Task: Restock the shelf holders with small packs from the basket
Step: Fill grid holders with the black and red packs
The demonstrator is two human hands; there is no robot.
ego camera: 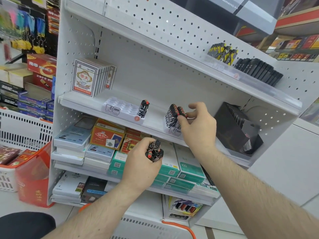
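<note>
Right hand (198, 125) up at the middle shelf, thumb and fingers pinching one small black cylindrical pack with a red cap (181, 113), at the near end of a row of matching packs standing in a white plastic holder tray (172, 130). Index finger sticks out loose above the row. Left hand (143, 157) lower, in front of the shelf below, fingers curled round a bunch of the same black-and-red packs (155, 150), caps pointing different ways. Second white plastic holder tray (120, 109) sits further left on the white middle shelf (82, 100), its slots bare except one black pack upright (144, 108) at its right end. Stack of white playing-card boxes (88, 78) stands at the shelf's far left; a black angled display box (238, 128) sits to the right of the right hand. Shelf below carries flat white and teal boxes (188, 168) and red card boxes (107, 135). White basket with orange handle (179, 226) shows at bottom edge, contents not readable.
</note>
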